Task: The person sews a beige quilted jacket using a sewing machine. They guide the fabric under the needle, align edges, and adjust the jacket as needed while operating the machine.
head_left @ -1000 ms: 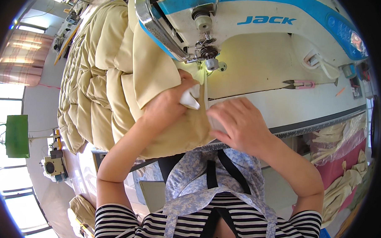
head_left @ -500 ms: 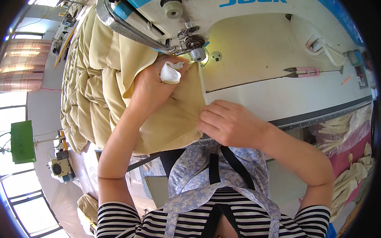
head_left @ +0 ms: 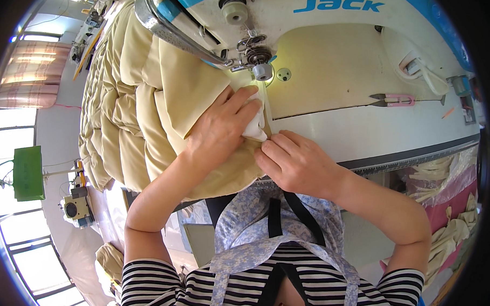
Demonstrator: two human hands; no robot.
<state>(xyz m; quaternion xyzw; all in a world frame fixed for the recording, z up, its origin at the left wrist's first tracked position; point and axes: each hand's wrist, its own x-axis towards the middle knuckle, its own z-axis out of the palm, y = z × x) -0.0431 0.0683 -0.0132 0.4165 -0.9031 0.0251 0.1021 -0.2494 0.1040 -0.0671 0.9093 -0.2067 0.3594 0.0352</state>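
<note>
A beige padded, quilted fabric piece [head_left: 144, 111] lies bunched at the left of the sewing machine [head_left: 341, 21], its flat edge reaching the presser foot area below the needle head [head_left: 262, 71]. My left hand [head_left: 216, 125] rests on this fabric just in front of the needle, fingers curled over a white strip of cloth [head_left: 255, 126] that shows past the fingertips. My right hand [head_left: 298, 161] is closed in a pinch at the fabric's right edge, near the table's front, where the white strip's lower tip meets its fingertips. The hidden fingertips leave the exact grip unclear.
Pink-handled thread snips [head_left: 392, 100] lie on the machine bed at the right. A ruler strip [head_left: 396, 158] runs along the table's front edge. Beige cloth and clear plastic [head_left: 438, 170] lie at the lower right. Another machine [head_left: 77, 207] stands at the far left.
My left hand has turned over and moved right, laying the white strip down on the beige fabric's edge. My right hand stays at the edge, now touching the strip's tip. The view has shifted slightly.
</note>
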